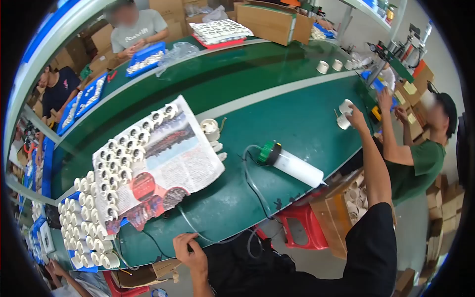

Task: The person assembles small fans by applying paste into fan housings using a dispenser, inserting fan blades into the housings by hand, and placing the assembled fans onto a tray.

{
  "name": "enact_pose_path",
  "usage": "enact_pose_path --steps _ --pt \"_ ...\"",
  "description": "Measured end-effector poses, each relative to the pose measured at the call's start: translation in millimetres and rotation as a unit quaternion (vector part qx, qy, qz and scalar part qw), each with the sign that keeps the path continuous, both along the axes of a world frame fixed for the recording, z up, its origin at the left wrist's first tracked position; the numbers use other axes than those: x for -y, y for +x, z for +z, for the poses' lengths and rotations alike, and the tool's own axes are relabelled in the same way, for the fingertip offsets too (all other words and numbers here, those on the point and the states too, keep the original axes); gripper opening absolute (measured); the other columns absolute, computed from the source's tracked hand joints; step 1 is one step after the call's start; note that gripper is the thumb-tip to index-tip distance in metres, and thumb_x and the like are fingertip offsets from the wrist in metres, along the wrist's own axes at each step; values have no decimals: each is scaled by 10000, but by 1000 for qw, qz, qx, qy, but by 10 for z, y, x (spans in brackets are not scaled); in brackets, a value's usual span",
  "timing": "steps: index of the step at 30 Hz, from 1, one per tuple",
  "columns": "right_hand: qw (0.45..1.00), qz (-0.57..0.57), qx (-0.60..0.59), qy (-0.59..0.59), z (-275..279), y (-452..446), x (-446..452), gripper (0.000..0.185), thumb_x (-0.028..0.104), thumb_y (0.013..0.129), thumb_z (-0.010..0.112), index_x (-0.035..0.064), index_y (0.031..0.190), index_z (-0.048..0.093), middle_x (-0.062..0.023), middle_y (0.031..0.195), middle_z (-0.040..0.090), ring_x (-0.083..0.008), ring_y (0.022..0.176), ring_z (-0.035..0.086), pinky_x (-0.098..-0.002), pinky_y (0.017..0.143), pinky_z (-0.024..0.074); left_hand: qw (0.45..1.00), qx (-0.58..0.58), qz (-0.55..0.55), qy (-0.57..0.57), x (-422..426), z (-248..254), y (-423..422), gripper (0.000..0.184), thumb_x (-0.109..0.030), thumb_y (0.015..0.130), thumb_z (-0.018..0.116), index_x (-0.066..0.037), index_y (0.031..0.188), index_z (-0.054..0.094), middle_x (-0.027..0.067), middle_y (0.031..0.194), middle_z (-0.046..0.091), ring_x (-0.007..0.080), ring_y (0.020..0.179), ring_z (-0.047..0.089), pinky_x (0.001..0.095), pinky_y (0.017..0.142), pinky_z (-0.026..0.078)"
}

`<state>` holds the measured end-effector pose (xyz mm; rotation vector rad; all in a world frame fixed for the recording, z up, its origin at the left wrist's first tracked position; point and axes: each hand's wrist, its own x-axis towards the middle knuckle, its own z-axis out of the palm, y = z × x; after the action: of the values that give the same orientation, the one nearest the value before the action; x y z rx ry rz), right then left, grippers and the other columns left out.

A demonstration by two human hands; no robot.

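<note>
My right hand is stretched far out to the right, its fingers round a white cylindrical part; a second white part stands just below it. My left hand rests at the table's near edge with its fingers curled; whether anything is in it is hidden. Between the hands lies a white syringe-like tube with a green cap and a clear hose. Left of it a newspaper sheet carries rows of small white round parts with dark centres.
Many white cups are stacked at the left. More white parts stand at the back right. Co-workers sit around the table; one in a green shirt is close on the right. A red stool and a carton are below the edge.
</note>
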<state>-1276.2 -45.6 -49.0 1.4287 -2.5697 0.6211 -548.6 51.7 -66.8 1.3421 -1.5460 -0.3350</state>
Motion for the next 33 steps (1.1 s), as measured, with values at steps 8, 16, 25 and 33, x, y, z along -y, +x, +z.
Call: enact_pose_path --steps 8,16,25,33 --pt "974 100 110 -169 811 1787 67 134 -30 853 590 -22 977 640 -121 809 671 -200 765 663 -298 711 509 996 -32 -51 62 -42 121 98 171 95 793 550 -11 856 668 120 840 649 288 836 607 359 775 482" --pt "759 629 160 57 890 4645 -691 304 29 756 623 42 1055 567 -104 1010 580 -283 944 583 -368 784 515 986 59 -154 -5 3 251 67 608 -304 727 811 -40 1210 554 133 1239 600 382 1217 485 484 1056 337" --pt "792 585 161 67 901 4754 -707 434 16 726 658 78 1155 628 -66 868 585 -255 832 605 -349 722 507 980 91 -157 86 256 138 -70 827 -520 623 794 -33 1250 562 112 1244 579 345 1226 470 501 1085 307" --pt "891 382 246 12 705 4981 -809 193 48 874 629 1 1061 631 -144 929 576 -361 805 608 -417 693 503 981 112 -134 89 249 247 -110 861 -504 585 831 -29 1248 553 105 1192 565 357 1219 423 498 1051 339"
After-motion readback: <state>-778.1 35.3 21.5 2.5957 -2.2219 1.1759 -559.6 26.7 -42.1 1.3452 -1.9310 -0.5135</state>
